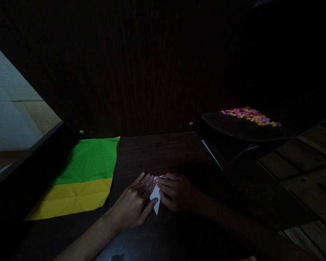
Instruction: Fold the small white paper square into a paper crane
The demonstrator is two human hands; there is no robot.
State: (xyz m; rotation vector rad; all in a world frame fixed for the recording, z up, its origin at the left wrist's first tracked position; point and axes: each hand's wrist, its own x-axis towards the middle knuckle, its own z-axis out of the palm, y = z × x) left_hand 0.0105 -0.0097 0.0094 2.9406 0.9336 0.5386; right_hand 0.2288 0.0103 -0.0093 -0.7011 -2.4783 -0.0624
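A small piece of white paper (156, 197), folded into a narrow kite shape with its point towards me, lies on the dark tabletop. From the left, my left hand (136, 199) lies over its edge, fingers stretched out flat and thumb resting near the lower part. My right hand (178, 192) presses on the upper right side with fingers extended and slightly bent. Both sets of fingertips nearly meet at the paper's top end, hiding much of it. Neither hand wraps round the paper.
Creased green paper (93, 159) with a yellow band (78, 197) lies at the left. Small colourful pieces (251, 116) are heaped on a dark raised surface (233, 130) at the right. A dark wooden panel (152, 72) rises behind; wooden slats (309, 156) show lower right.
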